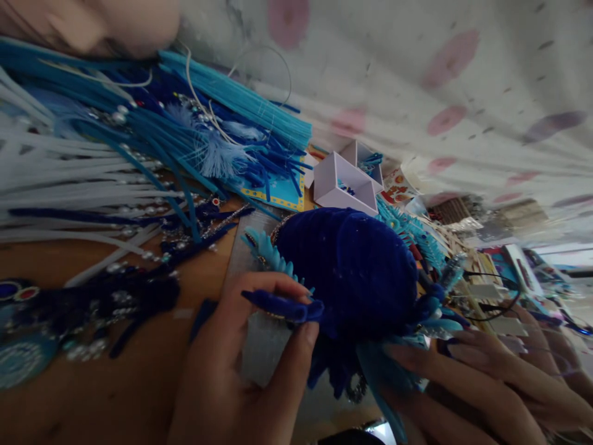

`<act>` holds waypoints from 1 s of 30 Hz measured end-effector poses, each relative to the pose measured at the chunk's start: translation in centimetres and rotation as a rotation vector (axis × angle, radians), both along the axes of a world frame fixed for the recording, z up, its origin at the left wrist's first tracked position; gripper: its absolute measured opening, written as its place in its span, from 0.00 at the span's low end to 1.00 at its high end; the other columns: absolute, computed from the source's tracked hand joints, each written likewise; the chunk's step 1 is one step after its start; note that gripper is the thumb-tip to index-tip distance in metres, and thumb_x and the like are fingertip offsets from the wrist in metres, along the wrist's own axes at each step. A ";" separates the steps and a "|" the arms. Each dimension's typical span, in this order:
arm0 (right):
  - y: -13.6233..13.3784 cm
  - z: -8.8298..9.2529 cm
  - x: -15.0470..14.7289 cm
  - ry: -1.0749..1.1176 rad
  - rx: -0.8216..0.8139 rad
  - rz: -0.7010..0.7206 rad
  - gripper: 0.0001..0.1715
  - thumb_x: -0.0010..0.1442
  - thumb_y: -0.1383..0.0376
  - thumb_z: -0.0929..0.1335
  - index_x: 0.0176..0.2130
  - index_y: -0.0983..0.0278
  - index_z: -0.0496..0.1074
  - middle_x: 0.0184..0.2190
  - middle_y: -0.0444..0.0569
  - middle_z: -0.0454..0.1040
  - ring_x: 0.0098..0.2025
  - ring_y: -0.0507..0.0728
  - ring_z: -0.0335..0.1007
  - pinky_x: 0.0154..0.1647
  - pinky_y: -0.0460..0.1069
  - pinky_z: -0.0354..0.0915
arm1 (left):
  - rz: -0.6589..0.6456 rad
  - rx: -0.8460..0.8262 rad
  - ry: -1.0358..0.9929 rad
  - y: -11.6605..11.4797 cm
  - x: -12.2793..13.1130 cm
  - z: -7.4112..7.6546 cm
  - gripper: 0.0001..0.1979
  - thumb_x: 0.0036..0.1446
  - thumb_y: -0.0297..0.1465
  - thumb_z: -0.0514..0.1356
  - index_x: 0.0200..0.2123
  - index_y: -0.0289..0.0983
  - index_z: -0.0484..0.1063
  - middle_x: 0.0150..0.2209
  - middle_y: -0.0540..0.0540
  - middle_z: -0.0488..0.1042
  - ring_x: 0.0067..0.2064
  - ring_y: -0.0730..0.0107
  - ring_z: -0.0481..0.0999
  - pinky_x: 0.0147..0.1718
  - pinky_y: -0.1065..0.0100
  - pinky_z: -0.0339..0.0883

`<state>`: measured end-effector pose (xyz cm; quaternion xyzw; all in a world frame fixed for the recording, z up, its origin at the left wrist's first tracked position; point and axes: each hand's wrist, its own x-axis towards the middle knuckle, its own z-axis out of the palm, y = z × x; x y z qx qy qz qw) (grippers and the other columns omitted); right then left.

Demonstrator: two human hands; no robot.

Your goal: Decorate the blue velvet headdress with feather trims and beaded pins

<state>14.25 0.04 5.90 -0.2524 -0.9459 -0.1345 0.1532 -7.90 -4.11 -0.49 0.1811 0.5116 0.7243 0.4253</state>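
Left hand: finger and thumb pinching one blue loop. Velvet form: between both hands; contact with loop uncertain. Right hand: fingers at teal leaf, grip unclear. Step, apparently: positioning loop. Next move calls for steady form, careful alignment.

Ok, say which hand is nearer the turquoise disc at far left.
Left. The left hand is apart from the turquoise disc, to its right; the right hand is farther right, beyond the left hand.
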 end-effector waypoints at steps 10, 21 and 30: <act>-1.9 -1.0 -4.2 0.402 0.009 -0.073 0.08 0.57 0.72 0.72 0.37 0.59 0.77 0.40 0.47 0.78 0.45 0.63 0.67 0.47 0.59 0.60 | -0.010 -0.017 0.889 -0.1 -0.6 1.8 0.20 0.54 0.28 0.65 0.50 0.46 0.69 0.43 0.48 0.76 0.41 0.63 0.76 0.44 0.58 0.71; -5.9 0.0 0.0 0.425 0.072 -0.031 0.10 0.59 0.74 0.70 0.38 0.60 0.75 0.42 0.51 0.76 0.48 0.65 0.64 0.48 0.60 0.57 | -0.218 0.027 1.224 2.3 -2.8 3.5 0.28 0.50 0.29 0.70 0.54 0.42 0.67 0.47 0.44 0.77 0.49 0.54 0.76 0.55 0.45 0.55; -7.4 -0.8 2.7 0.486 0.130 -0.015 0.09 0.59 0.74 0.69 0.38 0.61 0.74 0.42 0.52 0.76 0.48 0.65 0.64 0.48 0.60 0.58 | -0.251 0.088 1.169 2.1 -2.1 4.1 0.28 0.48 0.27 0.70 0.53 0.42 0.69 0.44 0.44 0.78 0.53 0.50 0.74 0.59 0.42 0.49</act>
